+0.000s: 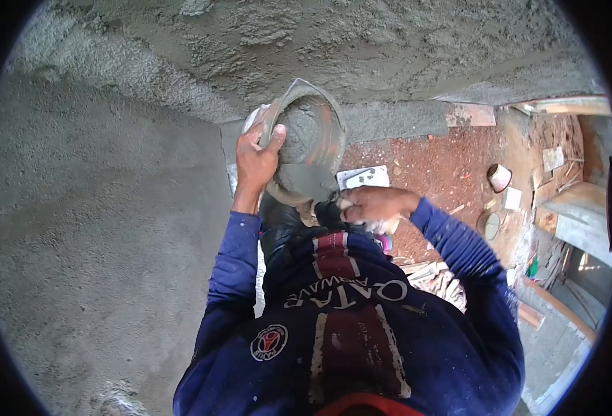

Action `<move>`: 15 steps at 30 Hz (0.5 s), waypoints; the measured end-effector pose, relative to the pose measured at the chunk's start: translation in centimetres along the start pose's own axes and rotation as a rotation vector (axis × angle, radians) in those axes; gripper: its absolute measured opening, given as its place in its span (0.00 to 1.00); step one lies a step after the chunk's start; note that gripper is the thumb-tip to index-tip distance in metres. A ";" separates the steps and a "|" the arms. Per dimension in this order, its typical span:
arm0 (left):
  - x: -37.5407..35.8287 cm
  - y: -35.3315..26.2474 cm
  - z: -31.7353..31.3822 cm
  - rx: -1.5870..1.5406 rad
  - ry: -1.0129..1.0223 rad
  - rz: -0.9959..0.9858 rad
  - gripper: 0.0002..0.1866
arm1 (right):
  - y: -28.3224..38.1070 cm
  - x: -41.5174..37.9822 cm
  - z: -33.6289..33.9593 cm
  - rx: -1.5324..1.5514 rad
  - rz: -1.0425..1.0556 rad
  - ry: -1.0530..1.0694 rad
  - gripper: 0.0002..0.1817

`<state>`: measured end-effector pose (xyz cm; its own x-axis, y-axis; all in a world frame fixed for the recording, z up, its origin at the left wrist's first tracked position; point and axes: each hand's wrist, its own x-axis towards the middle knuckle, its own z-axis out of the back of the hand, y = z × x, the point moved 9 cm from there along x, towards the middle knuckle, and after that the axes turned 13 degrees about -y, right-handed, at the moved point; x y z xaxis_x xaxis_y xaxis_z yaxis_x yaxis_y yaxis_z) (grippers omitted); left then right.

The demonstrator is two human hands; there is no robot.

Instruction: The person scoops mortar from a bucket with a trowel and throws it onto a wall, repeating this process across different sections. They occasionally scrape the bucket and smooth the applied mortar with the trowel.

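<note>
My left hand [256, 166] grips the rim of a worn, mortar-smeared bowl [334, 128], thumb over the edge and fingers outside. The bowl is tilted, and wet grey mortar [300, 132] lies inside. At its near right side, my right hand [372, 205] is closed round what looks like a trowel, its handle mostly hidden in the fingers. A flat grey trowel blade [309, 182], coated with mortar, reaches over the bowl's lower part. Just beyond the bowl stands a wall with rough, fresh plaster [264, 41].
A smoother grey plastered wall [98, 208] rises on the left. Below lies reddish ground [424, 166] with a white tray-like item [363, 177], a bucket [499, 177], a round container [489, 225] and wood scraps [439, 283]. Planks and blocks stand at right.
</note>
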<state>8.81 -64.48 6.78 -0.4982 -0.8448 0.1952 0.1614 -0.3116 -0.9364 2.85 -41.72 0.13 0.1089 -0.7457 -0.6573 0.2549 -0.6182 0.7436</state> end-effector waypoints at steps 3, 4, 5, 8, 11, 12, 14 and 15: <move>0.8 -0.3 -0.1 0.056 0.067 -0.015 0.21 | 2.0 -3.4 -2.0 0.486 -0.176 0.050 0.12; 0.9 0.1 0.7 0.059 0.078 -0.037 0.21 | 0.8 -3.6 -2.6 0.584 -0.084 0.068 0.15; 1.0 1.6 2.1 0.017 0.071 0.073 0.19 | -0.4 -3.3 -3.5 0.696 -0.045 -0.002 0.11; 0.7 4.3 5.7 -0.158 0.012 0.414 0.16 | 3.7 -1.2 -5.5 1.241 -0.091 0.196 0.13; 1.2 3.5 10.6 -0.128 -0.165 0.477 0.18 | 5.8 1.3 -5.2 1.242 0.117 -0.046 0.14; 1.2 3.7 11.3 -0.211 -0.147 0.530 0.18 | 7.3 0.7 -3.8 1.182 0.191 -0.229 0.14; 1.8 4.0 12.7 -0.334 -0.054 0.516 0.18 | 9.2 -1.2 -2.7 1.281 0.246 -0.278 0.18; 2.4 6.7 14.2 -0.267 -0.056 0.422 0.22 | 9.6 -2.1 -2.4 1.404 0.375 -0.207 0.20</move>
<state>20.76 -74.80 5.16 -0.3890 -0.8974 -0.2081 0.1120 0.1782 -0.9776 7.37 -45.50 8.38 -0.2108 -0.8604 -0.4640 -0.8931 -0.0234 0.4492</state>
